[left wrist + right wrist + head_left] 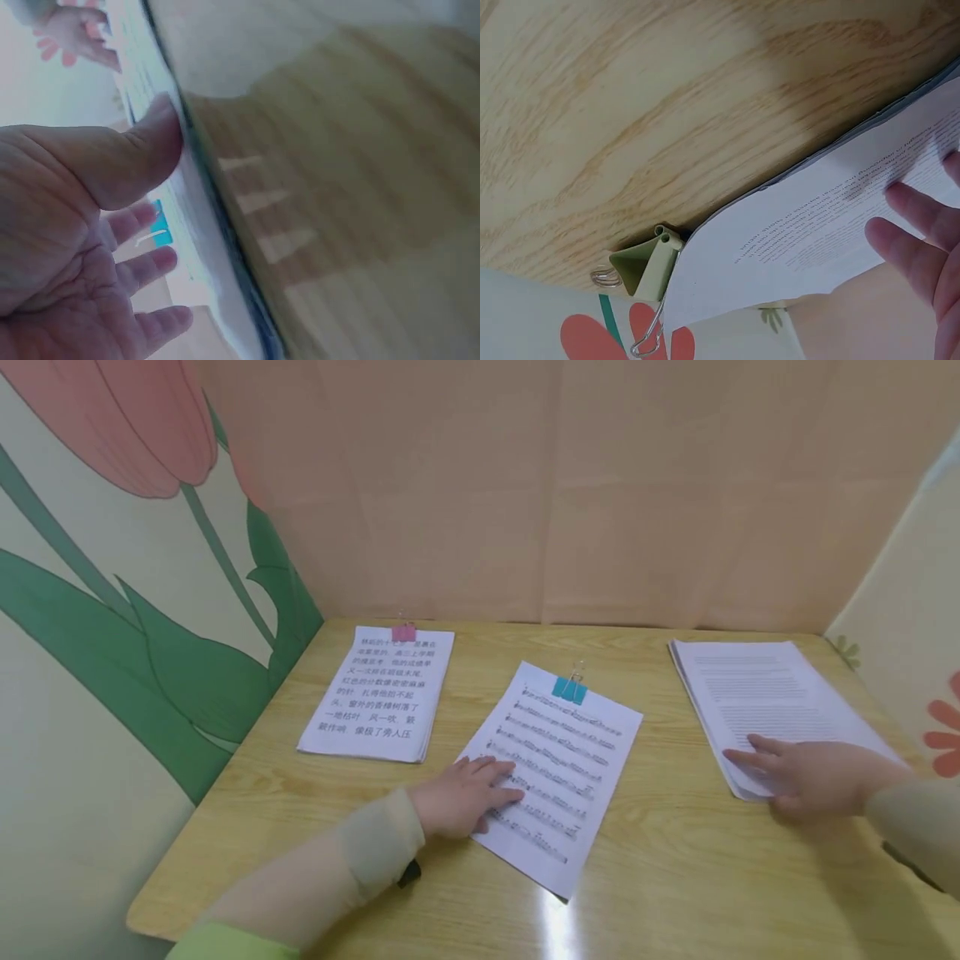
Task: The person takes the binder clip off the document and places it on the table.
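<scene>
Grip loose, fingers spread, the left hand [465, 795] rests on the sheet music [558, 760] midway along the surface [660, 868]; the right hand [821, 777], likewise unclasped, touches the printed stack [757, 685] at right. Light, even pressure should avoid skewing either.

under the left hand [461, 797], the white rectangular stack of printed sheet music [555, 777] is smooth, matt paper; beyond the fingers, its teal binder clip [570, 691] carries shiny metal wire handles. the white stack of closely printed pages [772, 693] under the right hand [817, 777] is matt paper too, its olive-green wedge-shaped binder clip [645, 266] smooth, with glossy silver wire loops. below both hands, the yellow-brown wood-grained tabletop [675, 868] is smooth and glossy. ahead of them, the creased peach backdrop [450, 527] is matt, possibly cloth, though softly seen.
</scene>
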A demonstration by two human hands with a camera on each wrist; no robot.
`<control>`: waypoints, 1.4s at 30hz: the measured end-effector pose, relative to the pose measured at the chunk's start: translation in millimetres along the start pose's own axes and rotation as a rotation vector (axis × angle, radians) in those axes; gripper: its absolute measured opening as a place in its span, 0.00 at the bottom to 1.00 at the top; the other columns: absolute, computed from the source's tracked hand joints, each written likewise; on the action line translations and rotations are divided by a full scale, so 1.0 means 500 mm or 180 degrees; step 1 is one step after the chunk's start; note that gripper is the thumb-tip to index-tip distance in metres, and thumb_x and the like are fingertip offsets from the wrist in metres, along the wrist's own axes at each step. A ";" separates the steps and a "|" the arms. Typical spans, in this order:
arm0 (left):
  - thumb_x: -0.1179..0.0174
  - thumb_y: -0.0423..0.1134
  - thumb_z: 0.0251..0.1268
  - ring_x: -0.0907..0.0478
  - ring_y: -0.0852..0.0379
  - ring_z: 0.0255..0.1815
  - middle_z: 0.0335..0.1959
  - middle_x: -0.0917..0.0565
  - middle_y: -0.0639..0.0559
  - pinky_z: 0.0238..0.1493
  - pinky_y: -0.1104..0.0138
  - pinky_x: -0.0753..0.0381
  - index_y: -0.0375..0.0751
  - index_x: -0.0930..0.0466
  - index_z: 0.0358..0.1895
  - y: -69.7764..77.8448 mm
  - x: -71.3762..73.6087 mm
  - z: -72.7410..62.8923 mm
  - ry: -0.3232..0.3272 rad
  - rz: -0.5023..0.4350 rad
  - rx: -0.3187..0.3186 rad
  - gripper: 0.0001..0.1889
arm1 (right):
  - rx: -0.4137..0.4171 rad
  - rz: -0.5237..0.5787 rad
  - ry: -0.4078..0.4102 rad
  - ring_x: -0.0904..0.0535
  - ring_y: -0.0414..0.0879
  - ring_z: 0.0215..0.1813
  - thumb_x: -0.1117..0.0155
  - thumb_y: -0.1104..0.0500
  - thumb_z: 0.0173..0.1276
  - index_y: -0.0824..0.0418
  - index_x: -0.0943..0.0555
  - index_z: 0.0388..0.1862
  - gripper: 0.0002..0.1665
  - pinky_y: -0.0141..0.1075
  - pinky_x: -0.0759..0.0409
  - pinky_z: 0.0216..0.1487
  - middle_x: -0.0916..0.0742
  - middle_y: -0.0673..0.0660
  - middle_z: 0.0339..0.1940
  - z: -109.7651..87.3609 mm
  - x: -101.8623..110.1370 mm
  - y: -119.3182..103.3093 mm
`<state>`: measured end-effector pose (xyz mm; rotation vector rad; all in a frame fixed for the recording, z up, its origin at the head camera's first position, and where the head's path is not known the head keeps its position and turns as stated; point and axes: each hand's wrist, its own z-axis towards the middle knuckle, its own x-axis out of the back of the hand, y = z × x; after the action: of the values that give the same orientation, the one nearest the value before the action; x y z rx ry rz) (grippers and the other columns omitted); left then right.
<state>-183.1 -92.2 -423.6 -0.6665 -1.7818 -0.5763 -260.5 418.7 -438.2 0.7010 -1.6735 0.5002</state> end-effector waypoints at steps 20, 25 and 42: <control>0.34 0.51 0.59 0.47 0.50 0.74 0.77 0.48 0.59 0.71 0.57 0.42 0.73 0.47 0.73 0.006 0.005 -0.017 -0.0354 -0.0107 -0.0151 0.41 | -0.0205 -0.0299 0.0055 0.22 0.65 0.51 0.27 0.43 0.48 0.53 0.27 0.64 0.43 0.59 0.22 0.42 0.21 0.62 0.61 0.011 0.026 -0.002; 0.34 0.58 0.56 0.42 0.50 0.71 0.76 0.44 0.56 0.67 0.52 0.38 0.72 0.47 0.73 0.029 0.001 -0.024 -0.0260 0.0120 -0.0172 0.42 | -0.0317 -0.0118 0.0332 0.21 0.63 0.50 0.30 0.51 0.54 0.62 0.21 0.55 0.30 0.58 0.22 0.42 0.18 0.62 0.52 0.058 0.069 -0.047; 0.39 0.66 0.54 0.35 0.50 0.62 0.72 0.38 0.53 0.64 0.47 0.37 0.70 0.45 0.74 0.090 0.001 -0.020 -0.0236 0.0178 0.0009 0.42 | -0.1139 0.1767 0.0013 0.37 0.68 0.68 0.51 0.61 0.72 0.67 0.30 0.66 0.25 0.63 0.43 0.67 0.27 0.69 0.65 0.334 0.121 -0.227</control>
<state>-145.3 -66.5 -417.8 -0.7419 -1.8266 -0.5169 -310.2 214.6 -419.9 -0.0355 -1.8874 0.5628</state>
